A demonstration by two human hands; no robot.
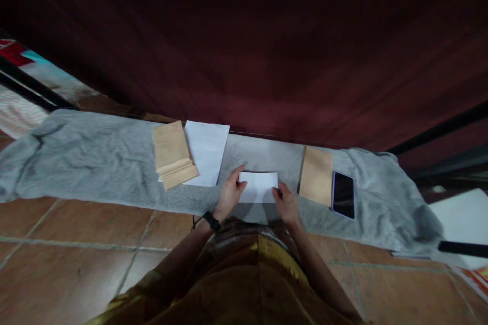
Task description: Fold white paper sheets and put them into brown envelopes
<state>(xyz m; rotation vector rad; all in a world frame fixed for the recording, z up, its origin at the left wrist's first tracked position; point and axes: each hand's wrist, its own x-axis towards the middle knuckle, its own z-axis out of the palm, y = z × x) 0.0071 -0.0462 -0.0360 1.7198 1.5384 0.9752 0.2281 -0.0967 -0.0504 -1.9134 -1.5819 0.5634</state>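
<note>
A folded sheet of white paper lies before me on a grey cloth, its long side running left to right. My left hand grips its left end, thumb on top and fingers at the far corner. At the opposite end my right hand pinches the edge, with the thumb over the paper. To the left are brown envelopes, partly over a stack of white sheets. On the right, another brown envelope lies near my right hand.
A phone with a dark screen lies beside the right envelope. The grey cloth covers a long narrow surface. Behind it hangs a dark red curtain. Dark bars stand at the left, and tiled floor shows in front.
</note>
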